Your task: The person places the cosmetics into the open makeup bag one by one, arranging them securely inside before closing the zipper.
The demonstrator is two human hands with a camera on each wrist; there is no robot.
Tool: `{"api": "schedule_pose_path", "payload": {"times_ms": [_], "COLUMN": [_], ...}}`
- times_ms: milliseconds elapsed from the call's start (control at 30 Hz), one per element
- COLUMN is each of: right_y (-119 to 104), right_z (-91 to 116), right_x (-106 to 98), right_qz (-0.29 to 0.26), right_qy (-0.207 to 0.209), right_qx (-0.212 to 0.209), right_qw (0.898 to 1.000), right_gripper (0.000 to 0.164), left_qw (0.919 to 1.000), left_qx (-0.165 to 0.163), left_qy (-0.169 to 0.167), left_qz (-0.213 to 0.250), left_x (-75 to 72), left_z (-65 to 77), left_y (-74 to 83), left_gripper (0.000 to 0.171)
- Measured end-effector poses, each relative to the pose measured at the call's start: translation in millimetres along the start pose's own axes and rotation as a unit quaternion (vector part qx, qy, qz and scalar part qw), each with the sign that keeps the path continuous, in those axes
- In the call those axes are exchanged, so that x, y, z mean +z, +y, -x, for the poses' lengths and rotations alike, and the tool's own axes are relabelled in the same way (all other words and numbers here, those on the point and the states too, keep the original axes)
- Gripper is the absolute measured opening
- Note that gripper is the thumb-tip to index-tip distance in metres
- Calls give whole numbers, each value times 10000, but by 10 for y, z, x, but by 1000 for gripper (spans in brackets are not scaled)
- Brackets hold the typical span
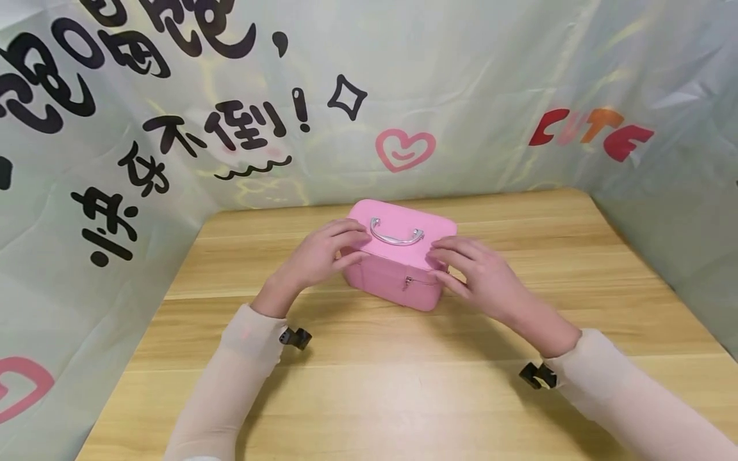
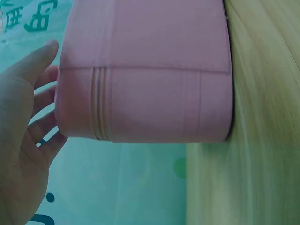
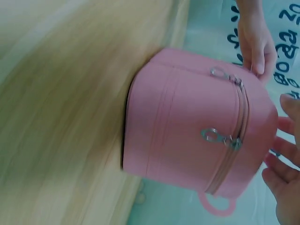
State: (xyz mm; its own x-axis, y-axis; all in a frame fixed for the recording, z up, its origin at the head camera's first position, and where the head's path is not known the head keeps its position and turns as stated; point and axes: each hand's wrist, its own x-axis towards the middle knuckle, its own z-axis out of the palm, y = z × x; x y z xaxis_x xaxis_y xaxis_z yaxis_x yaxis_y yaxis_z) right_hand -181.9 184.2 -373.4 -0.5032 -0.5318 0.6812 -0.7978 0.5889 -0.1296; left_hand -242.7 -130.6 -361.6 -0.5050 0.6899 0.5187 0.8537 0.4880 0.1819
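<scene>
A pink zippered case [image 1: 392, 282] stands on the wooden table, its lid closed. On the lid sits a silver arched handle [image 1: 398, 241]. My left hand [image 1: 325, 251] rests its fingers on the lid's left edge, thumb at the front. My right hand [image 1: 481, 275] touches the lid's right edge with loosely bent fingers. In the right wrist view, two metal zipper pulls [image 3: 215, 135] hang along the zipper seam, and a pink loop [image 3: 218, 206] sticks out at one side. The left wrist view shows the case's plain side with a seam, my left fingers [image 2: 44, 101] along its top.
The wooden table [image 1: 369, 384] extends around the case on all sides. Behind it hangs a pale cloth backdrop [image 1: 478, 77] with black lettering, a pink heart and the word CUTE. Small black devices [image 1: 295, 338] are strapped at both wrists.
</scene>
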Motion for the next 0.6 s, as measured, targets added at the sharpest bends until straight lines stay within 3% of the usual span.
{"api": "schedule_pose_path", "payload": {"times_ms": [133, 200, 467, 600], "right_y": [-76, -76, 29, 104], "right_z": [-37, -35, -28, -17], "right_x": [78, 99, 100, 65], "right_qz": [96, 146, 14, -161], "right_qy": [-100, -105, -113, -125], "right_qx": [-37, 1, 61, 107], "right_qw": [9999, 9998, 9999, 9997], "right_gripper": [28, 29, 31, 30], "left_qw": [9992, 9989, 9981, 9984], "left_qx": [-320, -398, -575, -337], "left_qy": [-232, -220, 238, 426], "left_qz": [59, 88, -10, -151], "left_x": [-2, 19, 81, 120], "left_z": [41, 56, 83, 72], "left_y": [-76, -80, 9, 52], "left_gripper": [34, 33, 27, 27]}}
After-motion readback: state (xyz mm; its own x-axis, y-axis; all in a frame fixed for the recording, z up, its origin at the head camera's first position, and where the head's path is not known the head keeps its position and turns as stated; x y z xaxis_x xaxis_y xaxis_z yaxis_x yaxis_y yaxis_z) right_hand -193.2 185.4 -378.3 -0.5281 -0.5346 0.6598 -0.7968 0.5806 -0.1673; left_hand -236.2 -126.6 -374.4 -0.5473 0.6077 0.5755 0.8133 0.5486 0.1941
